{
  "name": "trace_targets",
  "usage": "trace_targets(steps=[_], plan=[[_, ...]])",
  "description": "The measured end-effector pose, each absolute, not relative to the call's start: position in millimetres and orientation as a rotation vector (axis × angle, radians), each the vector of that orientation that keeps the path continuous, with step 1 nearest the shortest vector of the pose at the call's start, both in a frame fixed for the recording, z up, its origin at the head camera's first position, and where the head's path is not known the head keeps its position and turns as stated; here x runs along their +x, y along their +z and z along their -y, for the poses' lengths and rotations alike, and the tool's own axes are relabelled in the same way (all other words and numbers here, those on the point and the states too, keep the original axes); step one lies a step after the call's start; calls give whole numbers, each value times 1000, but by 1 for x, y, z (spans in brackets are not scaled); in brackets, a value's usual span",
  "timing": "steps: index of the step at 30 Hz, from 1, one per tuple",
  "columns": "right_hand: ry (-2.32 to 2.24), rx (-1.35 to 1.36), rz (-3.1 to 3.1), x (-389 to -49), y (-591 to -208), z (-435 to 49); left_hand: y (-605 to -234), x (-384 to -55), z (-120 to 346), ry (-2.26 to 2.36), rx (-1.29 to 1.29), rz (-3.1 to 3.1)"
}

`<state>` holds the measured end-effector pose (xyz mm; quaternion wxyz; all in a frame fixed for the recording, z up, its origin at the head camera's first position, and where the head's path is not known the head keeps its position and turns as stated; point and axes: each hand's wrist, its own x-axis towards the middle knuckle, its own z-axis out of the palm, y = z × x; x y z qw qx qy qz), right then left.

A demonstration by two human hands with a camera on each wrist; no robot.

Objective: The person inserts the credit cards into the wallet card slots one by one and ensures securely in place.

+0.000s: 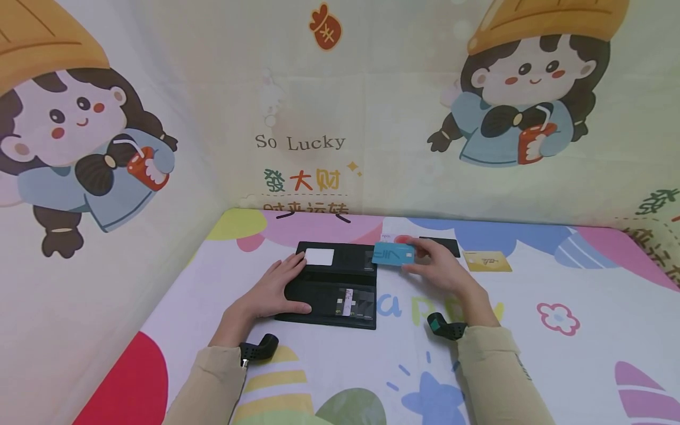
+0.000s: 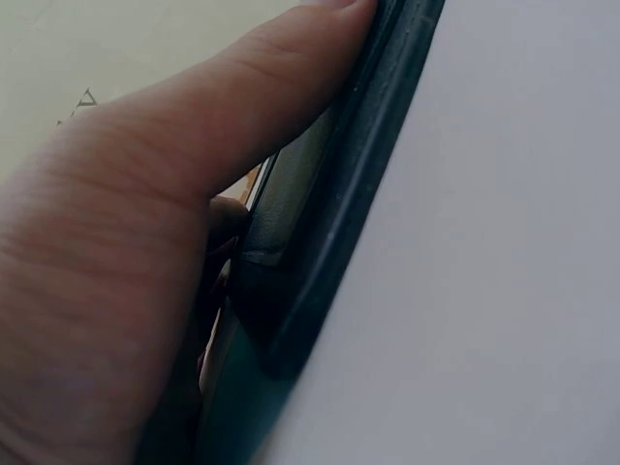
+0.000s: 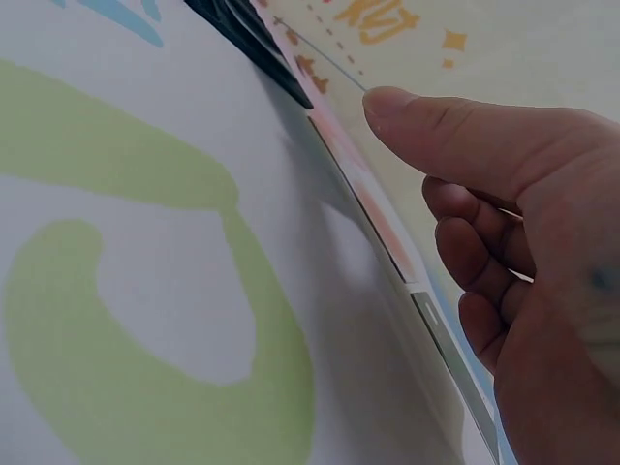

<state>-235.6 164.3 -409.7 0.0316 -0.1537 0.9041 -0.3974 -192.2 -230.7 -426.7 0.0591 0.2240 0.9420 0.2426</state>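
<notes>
A long black wallet (image 1: 319, 298) lies unfolded on the table. My left hand (image 1: 271, 289) rests on its left side, fingers on the far half and thumb on the near half. In the left wrist view the thumb (image 2: 281, 77) lies along the wallet's edge. The far half bears a white rectangle (image 1: 320, 257), and clear pockets (image 1: 363, 302) show on the near half. Between thumb and fingers my right hand (image 1: 443, 265) pinches a blue card (image 1: 393, 254), whose left end overlaps the wallet's right edge. The right wrist view shows this card edge-on as a thin line.
Behind the right hand lie a black card (image 1: 450, 245) and a pale card with a red patch (image 1: 390, 238), both partly hidden. A gold card (image 1: 487, 261) lies to their right. The patterned tabletop (image 1: 574, 354) meets a printed backdrop (image 1: 393, 118) at the back.
</notes>
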Motion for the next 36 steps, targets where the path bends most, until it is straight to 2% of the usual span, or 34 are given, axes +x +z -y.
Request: trace_targets(steps=[23,36], plan=[[-1261,-596,-2821,-240,-410,-148,-426,-191,230,750,667,-2844],[-1241,-554,-2804,-240,-408,-139,-426,-191,230,736,670,-2849]])
